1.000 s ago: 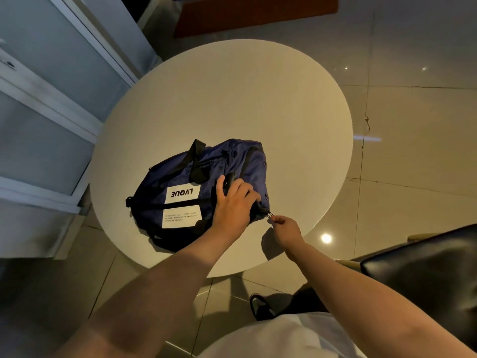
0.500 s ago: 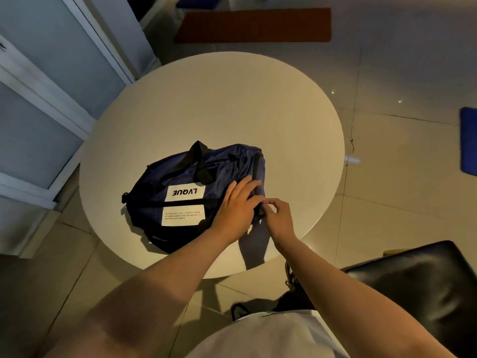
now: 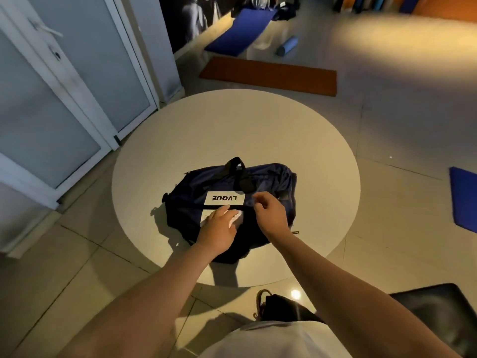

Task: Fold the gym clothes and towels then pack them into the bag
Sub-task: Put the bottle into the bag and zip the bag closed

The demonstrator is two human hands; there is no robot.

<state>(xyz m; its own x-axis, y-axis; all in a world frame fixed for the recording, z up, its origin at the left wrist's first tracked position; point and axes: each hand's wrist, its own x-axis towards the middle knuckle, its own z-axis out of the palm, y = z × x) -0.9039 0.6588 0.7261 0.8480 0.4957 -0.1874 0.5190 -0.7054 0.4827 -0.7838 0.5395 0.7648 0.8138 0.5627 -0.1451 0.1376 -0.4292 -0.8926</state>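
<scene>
A navy duffel bag [image 3: 268,177] lies on its side toward the near half of a round white table [image 3: 232,125]. Its black carry handles [image 3: 238,171] are folded over the top and its white "LVQUE" label [image 3: 224,198] faces up, reading upside down from here. The left hand [image 3: 219,228] rests flat on the bag's near side, fingers fairly straight and relaxed, and covers part of a second white label [image 3: 206,217] just below the first. The right hand [image 3: 272,215] is over the bag's right half with its fingers curled, thumb and forefinger drawn close together near the black strap that crosses the bag. Whether they pinch anything cannot be told. A small dark tag [image 3: 295,232] lies on the table at the bag's near right corner. On the tiled floor beyond the table lie an orange mat [image 3: 268,76], a blue mat [image 3: 237,32] and a rolled light-blue mat [image 3: 286,45]. Another blue mat [image 3: 464,197] shows at the right edge. Frosted glass doors [image 3: 77,99] stand to the left, and a black chair [image 3: 438,313] sits at the lower right.
</scene>
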